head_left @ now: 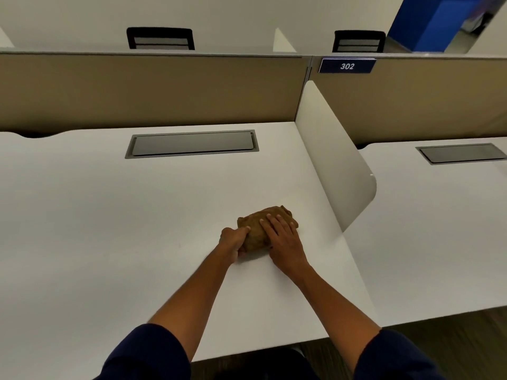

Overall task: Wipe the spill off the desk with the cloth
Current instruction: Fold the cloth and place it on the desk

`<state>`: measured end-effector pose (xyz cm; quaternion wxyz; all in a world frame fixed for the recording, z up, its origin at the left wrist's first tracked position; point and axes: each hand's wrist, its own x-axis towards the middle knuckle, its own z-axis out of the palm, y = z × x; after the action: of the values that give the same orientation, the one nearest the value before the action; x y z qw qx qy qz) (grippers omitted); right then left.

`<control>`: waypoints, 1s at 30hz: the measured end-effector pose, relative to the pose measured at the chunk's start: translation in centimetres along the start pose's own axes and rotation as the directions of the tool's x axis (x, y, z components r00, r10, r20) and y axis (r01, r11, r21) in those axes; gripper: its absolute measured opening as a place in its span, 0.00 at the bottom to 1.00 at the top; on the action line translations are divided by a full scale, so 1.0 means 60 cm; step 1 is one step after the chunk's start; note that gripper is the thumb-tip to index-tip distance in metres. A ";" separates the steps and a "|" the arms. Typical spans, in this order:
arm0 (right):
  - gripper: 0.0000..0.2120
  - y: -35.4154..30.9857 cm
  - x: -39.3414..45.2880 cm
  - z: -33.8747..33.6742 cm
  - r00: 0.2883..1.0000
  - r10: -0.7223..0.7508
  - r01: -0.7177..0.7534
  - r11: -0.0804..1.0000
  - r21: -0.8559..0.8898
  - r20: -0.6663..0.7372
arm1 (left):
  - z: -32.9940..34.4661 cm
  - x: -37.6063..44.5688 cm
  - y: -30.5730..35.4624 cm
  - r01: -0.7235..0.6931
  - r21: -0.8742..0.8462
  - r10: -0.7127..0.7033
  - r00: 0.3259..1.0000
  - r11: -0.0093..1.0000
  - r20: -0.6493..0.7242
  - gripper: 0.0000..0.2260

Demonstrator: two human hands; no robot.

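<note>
Both your hands are on the brown cloth (263, 226), bunched on the white desk (109, 215) near the side divider (329, 160): right hand (284, 242) lies flat on top with fingers spread, left hand (233, 241) has fingers curled in, pinching the cloth's near-left edge. Looks like the wiping step; next move likely needs steady downward pressure and a sweep across the wet patch. No spill is visible on the desk, so it may be under the cloth or too faint to see.

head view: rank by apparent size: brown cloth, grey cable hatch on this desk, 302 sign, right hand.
1. grey cable hatch
2. brown cloth, partly covered by both hands
3. 302 sign and right hand: look alike, and the sign is farther away, so unranked.
</note>
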<state>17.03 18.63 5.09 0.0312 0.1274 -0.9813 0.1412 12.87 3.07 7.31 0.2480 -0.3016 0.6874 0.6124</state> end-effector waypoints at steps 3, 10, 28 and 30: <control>0.33 0.009 0.016 -0.002 1.000 0.005 -0.005 1.000 0.012 0.006 | 0.001 0.003 0.008 0.018 -0.045 -0.017 1.000 0.999 0.015 0.19; 0.28 0.046 0.071 -0.009 0.992 0.059 -0.029 0.969 0.247 -0.114 | -0.009 0.043 0.070 -0.018 -0.181 0.034 0.996 0.983 0.083 0.16; 0.25 0.209 0.362 -0.069 0.678 0.708 -0.385 0.114 0.916 0.197 | 0.024 0.157 0.228 -0.549 0.716 0.714 0.693 0.431 0.101 0.28; 0.25 0.227 0.393 -0.067 0.657 0.723 -0.375 0.069 0.924 0.213 | 0.027 0.174 0.236 -0.497 0.807 0.727 0.674 0.319 0.128 0.31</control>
<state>-9.18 26.73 7.58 0.0477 -0.2902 -0.6659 0.6856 -4.60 4.51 9.51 0.0083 0.0503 0.9687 0.2429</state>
